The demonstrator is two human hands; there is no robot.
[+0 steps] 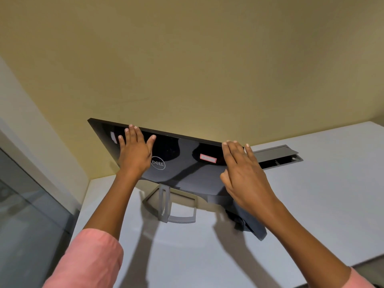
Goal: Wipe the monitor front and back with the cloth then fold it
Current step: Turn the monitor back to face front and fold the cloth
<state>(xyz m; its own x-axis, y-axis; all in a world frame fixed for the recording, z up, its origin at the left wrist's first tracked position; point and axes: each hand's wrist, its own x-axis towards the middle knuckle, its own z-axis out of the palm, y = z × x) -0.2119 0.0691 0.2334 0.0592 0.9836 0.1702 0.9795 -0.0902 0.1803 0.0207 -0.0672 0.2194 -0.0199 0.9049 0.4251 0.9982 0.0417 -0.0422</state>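
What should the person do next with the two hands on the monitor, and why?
Probably pick up the dark cloth from the desk with the right hand. Both hands are bare on the monitor: the left hand lies flat on its glossy logo side, the right hand is at its edge, and the cloth lies beneath the right forearm.

We see two bare forearms; the left sleeve (91, 260) is salmon-pink cloth, pushed up above the elbow; the right sleeve (362, 279) matches it.
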